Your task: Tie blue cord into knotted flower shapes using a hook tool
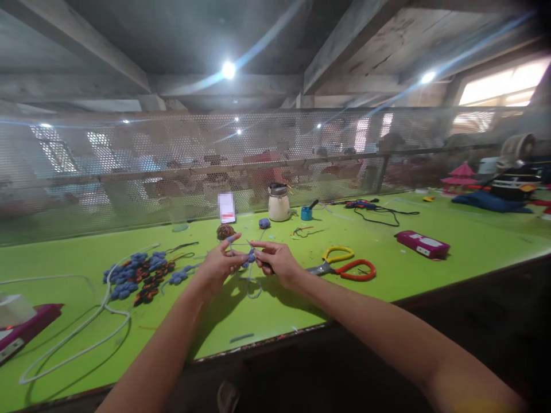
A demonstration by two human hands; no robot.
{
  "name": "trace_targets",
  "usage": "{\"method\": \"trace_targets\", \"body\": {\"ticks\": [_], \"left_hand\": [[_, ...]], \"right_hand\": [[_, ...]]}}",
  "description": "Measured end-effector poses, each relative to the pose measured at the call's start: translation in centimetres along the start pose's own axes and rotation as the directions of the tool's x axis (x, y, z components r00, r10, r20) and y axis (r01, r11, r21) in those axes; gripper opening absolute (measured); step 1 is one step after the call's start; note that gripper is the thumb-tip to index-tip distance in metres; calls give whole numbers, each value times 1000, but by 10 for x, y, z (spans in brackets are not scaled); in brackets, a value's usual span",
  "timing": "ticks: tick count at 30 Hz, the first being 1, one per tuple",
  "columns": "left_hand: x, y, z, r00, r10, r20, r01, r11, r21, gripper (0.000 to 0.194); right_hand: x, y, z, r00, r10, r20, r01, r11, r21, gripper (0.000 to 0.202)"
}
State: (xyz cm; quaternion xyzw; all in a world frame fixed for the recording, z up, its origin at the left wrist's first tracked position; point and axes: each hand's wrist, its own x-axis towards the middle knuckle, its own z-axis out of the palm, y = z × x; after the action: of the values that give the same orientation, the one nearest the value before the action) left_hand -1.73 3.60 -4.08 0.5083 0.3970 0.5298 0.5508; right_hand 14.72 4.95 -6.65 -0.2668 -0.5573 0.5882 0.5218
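Between my two hands is a small blue-purple crocheted piece (248, 261), with a loop of yarn (253, 289) hanging under it. My left hand (221, 261) pinches the piece from the left, a strand running over its raised index finger. My right hand (275, 261) is closed at the right side of the piece, fingertips together at the yarn; any tool in it is too small to make out clearly. Behind the hands lie a purple yarn ball (264, 223) and a dark multicoloured yarn ball (225, 232). Crocheted blue flowers (124, 278) and dark-orange ones (148, 287) lie to the left.
Yellow-and-red-handled scissors (327, 268) lie right of my right hand. Behind stand a phone (227, 207), a cream jar (279, 205) and a blue pot (306, 213). A white cable (105, 304) loops at left. Maroon boxes (422, 244) lie at both sides on the green table (430, 215).
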Motion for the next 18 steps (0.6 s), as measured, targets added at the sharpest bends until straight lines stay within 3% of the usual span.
{"method": "trace_targets", "body": {"ticks": [7,14,18], "left_hand": [[-2,6,-4,996,-87,1,87,993,-78,75],[-6,15,-11,995,-87,51,85,996,39,69],[-6,16,-14,993,-85,79,80,995,56,68]], "right_hand": [[2,1,-5,995,-66,70,71,995,-74,48],[4,-11,-15,962,-78,263,145,959,-244,42],[4,-14,-19,942,-107,317,214,921,-325,41]]}}
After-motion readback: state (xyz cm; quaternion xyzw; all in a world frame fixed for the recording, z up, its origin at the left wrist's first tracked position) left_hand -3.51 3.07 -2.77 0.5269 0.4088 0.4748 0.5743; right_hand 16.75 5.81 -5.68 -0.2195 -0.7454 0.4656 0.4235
